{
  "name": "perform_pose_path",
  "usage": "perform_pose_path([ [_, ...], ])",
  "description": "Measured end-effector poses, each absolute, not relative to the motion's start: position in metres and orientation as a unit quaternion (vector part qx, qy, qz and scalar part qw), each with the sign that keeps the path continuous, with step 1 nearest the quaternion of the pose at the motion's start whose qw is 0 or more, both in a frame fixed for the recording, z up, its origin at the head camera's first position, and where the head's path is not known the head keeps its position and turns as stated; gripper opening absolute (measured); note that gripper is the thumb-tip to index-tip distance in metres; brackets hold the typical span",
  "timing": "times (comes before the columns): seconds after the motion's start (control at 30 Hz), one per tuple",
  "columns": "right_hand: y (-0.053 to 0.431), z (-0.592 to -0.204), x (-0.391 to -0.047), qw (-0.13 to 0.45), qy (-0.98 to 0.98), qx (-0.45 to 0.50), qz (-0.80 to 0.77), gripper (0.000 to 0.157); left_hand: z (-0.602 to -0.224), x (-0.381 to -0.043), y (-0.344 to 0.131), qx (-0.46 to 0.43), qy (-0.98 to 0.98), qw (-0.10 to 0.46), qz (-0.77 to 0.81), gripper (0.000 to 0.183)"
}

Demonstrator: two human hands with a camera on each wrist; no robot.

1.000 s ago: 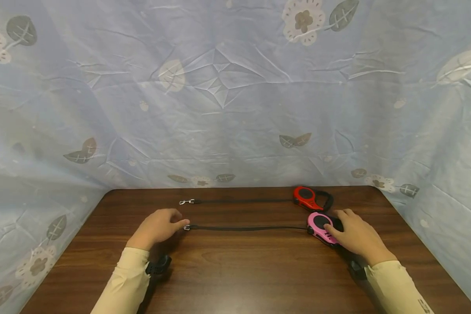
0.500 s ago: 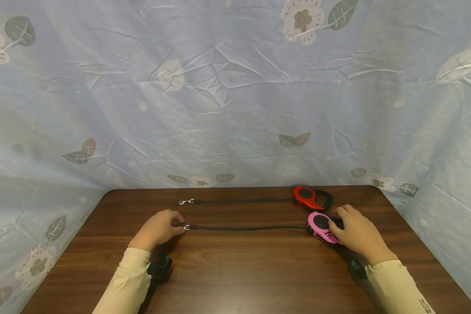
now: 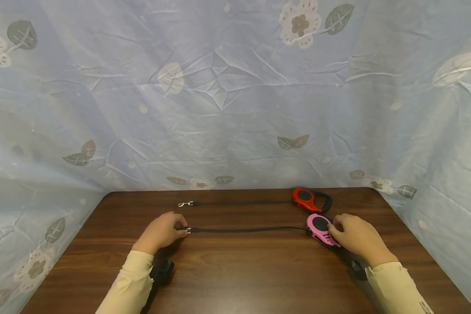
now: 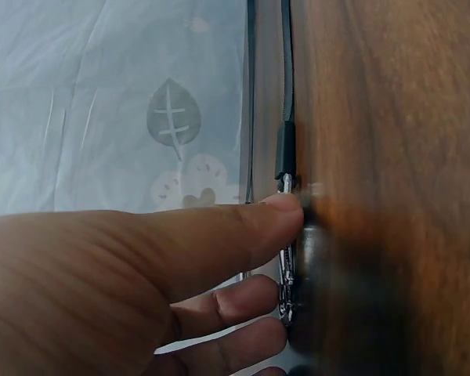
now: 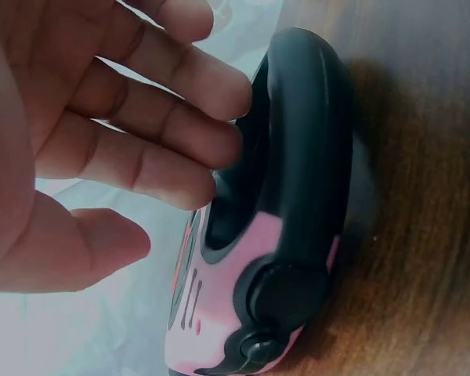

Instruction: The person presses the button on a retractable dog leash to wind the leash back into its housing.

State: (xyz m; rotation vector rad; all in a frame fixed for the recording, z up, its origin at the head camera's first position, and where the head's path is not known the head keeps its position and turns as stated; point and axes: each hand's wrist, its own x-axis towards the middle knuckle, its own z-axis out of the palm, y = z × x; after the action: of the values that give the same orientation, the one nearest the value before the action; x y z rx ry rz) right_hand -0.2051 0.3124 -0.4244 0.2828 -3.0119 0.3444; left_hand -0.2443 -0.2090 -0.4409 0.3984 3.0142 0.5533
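A retractable dog leash with a pink casing lies on the wooden table, its black cord drawn out to the left. At the cord's end is a metal snap hook. My left hand rests its thumb across this hook, also seen in the left wrist view, with other fingertips right at the metal. Over the leash's black loop handle hovers my right hand; in the right wrist view its fingers are loosely bent and the thumb stands apart from the casing.
Behind the pink leash lies a red retractable leash, its cord stretched left to another snap hook, roughly parallel. A patterned cloth curtain stands along the table's back edge and both sides.
My left hand has shifted slightly right, its fingers drawing nearer the hook, which has moved slightly right too. The right thumb has drawn back from the pink casing.
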Motion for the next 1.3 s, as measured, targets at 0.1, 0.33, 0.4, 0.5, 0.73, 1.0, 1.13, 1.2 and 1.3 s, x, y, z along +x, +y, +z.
perform_pose_path([
  [0.1, 0.310, -0.424, -0.205, 0.032, -0.989, 0.089, 0.111, 0.023, -0.443, -0.244, -0.209, 0.131, 0.975, 0.022, 0.177, 0.012],
  [0.33, 0.307, -0.423, -0.201, -0.015, -0.990, 0.084, 0.110, 0.028, -0.445, -0.243, -0.209, 0.136, 0.975, 0.015, 0.178, 0.014],
  [0.4, 0.307, -0.423, -0.202, -0.015, -0.990, 0.084, 0.112, 0.029, -0.445, -0.243, -0.208, 0.139, 0.974, 0.012, 0.179, 0.015],
  [0.5, 0.307, -0.423, -0.201, -0.019, -0.990, 0.082, 0.115, 0.032, -0.447, -0.242, -0.207, 0.142, 0.974, 0.007, 0.178, 0.017],
  [0.73, 0.306, -0.423, -0.198, -0.036, -0.990, 0.063, 0.119, 0.040, -0.449, -0.240, -0.201, 0.159, 0.970, -0.006, 0.185, 0.015],
  [1.0, 0.304, -0.425, -0.197, -0.069, -0.990, 0.047, 0.117, 0.050, -0.447, -0.239, -0.196, 0.151, 0.972, 0.010, 0.179, 0.016],
  [1.13, 0.302, -0.426, -0.197, -0.070, -0.990, 0.044, 0.118, 0.051, -0.444, -0.239, -0.195, 0.150, 0.973, 0.018, 0.177, 0.017],
  [1.2, 0.302, -0.426, -0.198, -0.069, -0.990, 0.046, 0.118, 0.050, -0.443, -0.239, -0.195, 0.149, 0.972, 0.020, 0.178, 0.019],
  [1.3, 0.303, -0.427, -0.199, -0.067, -0.990, 0.048, 0.118, 0.050, -0.443, -0.239, -0.194, 0.146, 0.973, 0.025, 0.178, 0.020],
])
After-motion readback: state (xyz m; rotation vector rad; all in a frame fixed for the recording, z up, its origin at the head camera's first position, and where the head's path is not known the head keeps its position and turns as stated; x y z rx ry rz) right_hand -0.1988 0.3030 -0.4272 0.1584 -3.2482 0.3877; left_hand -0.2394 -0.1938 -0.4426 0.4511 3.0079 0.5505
